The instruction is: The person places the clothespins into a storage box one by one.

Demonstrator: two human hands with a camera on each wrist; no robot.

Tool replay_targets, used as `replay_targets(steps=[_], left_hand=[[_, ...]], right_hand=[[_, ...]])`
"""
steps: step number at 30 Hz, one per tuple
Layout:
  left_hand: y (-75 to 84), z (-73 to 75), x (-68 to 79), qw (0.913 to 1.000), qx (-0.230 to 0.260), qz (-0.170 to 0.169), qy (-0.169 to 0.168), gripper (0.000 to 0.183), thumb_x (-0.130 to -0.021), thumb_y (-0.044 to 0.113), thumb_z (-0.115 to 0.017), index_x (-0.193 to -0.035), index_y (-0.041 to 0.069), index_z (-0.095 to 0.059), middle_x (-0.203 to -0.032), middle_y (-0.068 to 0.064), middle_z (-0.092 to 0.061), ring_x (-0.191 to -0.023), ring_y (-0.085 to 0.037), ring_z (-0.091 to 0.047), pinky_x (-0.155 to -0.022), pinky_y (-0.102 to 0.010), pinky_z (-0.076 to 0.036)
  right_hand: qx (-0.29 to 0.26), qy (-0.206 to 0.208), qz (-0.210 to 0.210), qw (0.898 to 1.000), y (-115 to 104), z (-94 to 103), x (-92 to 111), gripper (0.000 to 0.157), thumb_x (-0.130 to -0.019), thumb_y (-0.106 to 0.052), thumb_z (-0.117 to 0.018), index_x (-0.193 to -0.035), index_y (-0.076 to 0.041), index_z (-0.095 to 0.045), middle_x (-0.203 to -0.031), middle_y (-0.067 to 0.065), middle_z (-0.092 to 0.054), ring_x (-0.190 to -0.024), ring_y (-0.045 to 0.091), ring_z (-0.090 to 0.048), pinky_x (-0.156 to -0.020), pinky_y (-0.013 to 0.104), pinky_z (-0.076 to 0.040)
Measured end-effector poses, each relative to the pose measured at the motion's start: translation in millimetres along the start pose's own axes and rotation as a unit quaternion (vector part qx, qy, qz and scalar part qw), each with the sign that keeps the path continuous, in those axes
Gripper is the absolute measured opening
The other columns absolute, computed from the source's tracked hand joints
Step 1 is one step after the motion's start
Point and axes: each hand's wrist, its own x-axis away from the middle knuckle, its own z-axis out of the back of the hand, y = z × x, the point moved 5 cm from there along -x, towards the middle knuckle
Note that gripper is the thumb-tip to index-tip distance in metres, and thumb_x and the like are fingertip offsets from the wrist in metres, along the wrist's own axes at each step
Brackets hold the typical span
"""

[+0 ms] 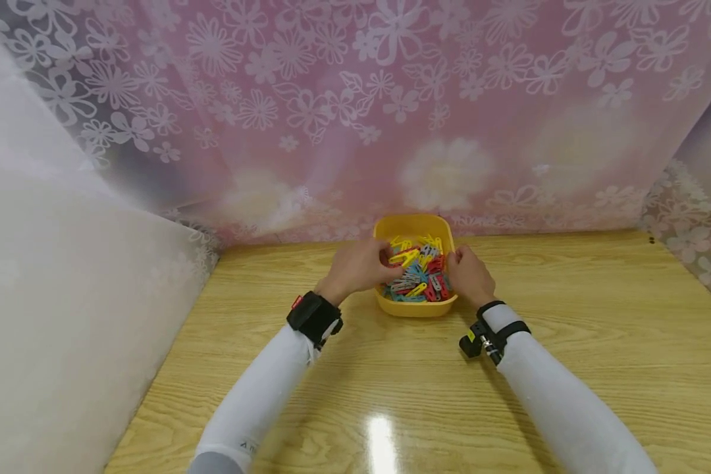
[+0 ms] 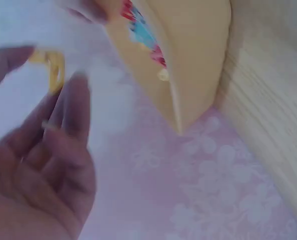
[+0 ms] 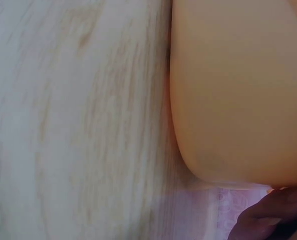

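Observation:
A yellow plastic basin point(image 1: 411, 309) stands on the table, filled with small clothespins point(image 1: 417, 280) in yellow, red, grey and blue. Over its left side is my left hand point(image 1: 360, 264). That hand pinches a yellow clothespin point(image 2: 55, 70) between thumb and fingertips, held above the pile. My right hand point(image 1: 471, 275) grips the basin's right rim, its fingers curled at the edge. In the right wrist view only part of those fingers point(image 3: 261, 217) shows, below the basin's side wall point(image 3: 238, 100).
The wood-grain table point(image 1: 355, 368) runs up to a pink flowered curtain point(image 1: 332, 131) close behind the basin. A white cloth point(image 1: 65, 276) hangs along the left side. Black camera straps sit on both wrists, over white sleeves.

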Motion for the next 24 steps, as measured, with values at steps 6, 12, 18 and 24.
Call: replay_targets(steps=[6, 12, 18, 24], left_hand=[[-3.1, 0.4, -34.6, 0.9964, 0.016, 0.047, 0.069, 0.055, -0.087, 0.055, -0.061, -0.120, 0.012, -0.062, -0.103, -0.002, -0.063, -0.084, -0.014, -0.058, -0.068, -0.030, -0.049], [-11.3, -7.1, -32.7, 0.9941, 0.032, 0.063, 0.083, 0.047, -0.088, 0.047, -0.062, -0.117, 0.011, -0.063, -0.111, -0.005, -0.064, -0.093, -0.019, -0.060, -0.076, -0.035, -0.050], [-23.1, -12.9, -24.5, 0.9936, 0.017, 0.067, 0.089, 0.041, -0.090, 0.046, -0.060, -0.114, 0.014, -0.065, -0.108, -0.003, -0.065, -0.089, -0.018, -0.060, -0.074, -0.033, -0.048], [-34.3, -19.6, -16.9, 0.9929, 0.035, 0.073, 0.086, 0.057, -0.089, 0.054, -0.056, -0.129, 0.014, -0.057, -0.121, -0.004, -0.060, -0.104, -0.021, -0.057, -0.081, -0.039, -0.048]], right_hand=[[-0.003, -0.013, -0.006, 1.000, -0.5, -4.4, 2.1, 0.037, -0.104, -0.037, -0.029, -0.110, -0.005, -0.044, -0.088, 0.013, -0.050, -0.073, 0.026, -0.051, -0.059, 0.033, -0.038], [-0.009, -0.015, 0.001, 1.000, -2.8, -7.9, 2.4, 0.035, -0.104, -0.037, -0.029, -0.110, -0.005, -0.044, -0.089, 0.013, -0.051, -0.074, 0.026, -0.051, -0.059, 0.033, -0.037], [-0.011, -0.016, 0.011, 1.000, 1.2, -3.0, 2.8, 0.042, -0.103, -0.040, -0.028, -0.112, -0.003, -0.046, -0.093, 0.014, -0.052, -0.077, 0.027, -0.052, -0.060, 0.034, -0.037], [-0.013, -0.036, 0.007, 0.999, 14.0, 9.4, 4.4, 0.078, -0.097, -0.062, -0.013, -0.127, 0.002, -0.045, -0.104, 0.020, -0.054, -0.087, 0.032, -0.052, -0.067, 0.037, -0.040]])
